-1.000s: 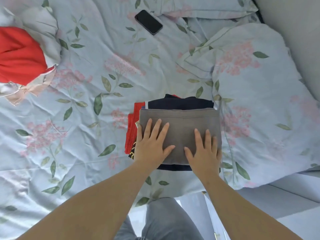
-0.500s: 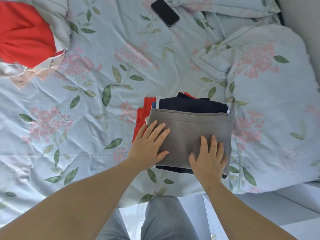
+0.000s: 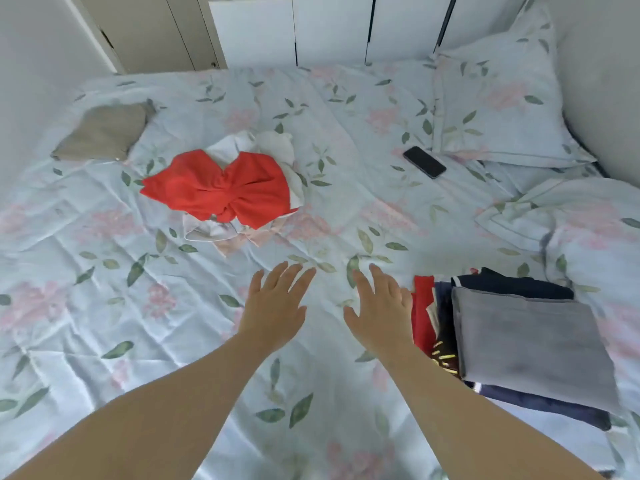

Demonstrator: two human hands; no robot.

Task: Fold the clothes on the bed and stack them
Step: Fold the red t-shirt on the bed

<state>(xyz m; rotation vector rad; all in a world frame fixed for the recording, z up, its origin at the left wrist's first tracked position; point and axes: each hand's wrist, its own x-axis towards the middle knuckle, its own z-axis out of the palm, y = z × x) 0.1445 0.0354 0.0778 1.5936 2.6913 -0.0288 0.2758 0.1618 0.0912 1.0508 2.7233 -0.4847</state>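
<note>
A stack of folded clothes lies at the lower right of the bed, a grey folded garment [image 3: 526,344] on top, with dark navy and red pieces under it. A crumpled red garment [image 3: 225,188] lies on rumpled white and pale pink clothes [image 3: 273,147] at the centre left of the bed. A folded beige piece [image 3: 104,131] sits at the far left. My left hand [image 3: 275,303] and my right hand [image 3: 379,306] are stretched out over the bare sheet, fingers straight, holding nothing. My right hand is just left of the stack.
A black phone [image 3: 424,162] lies on the floral sheet [image 3: 173,323] near two matching pillows [image 3: 498,105] at the right. White wardrobe doors [image 3: 329,29] and a wall stand behind the bed.
Both hands have lifted off the grey garment and moved left, away from the stack. The view has swung up and left, bringing the red garment towards the centre.
</note>
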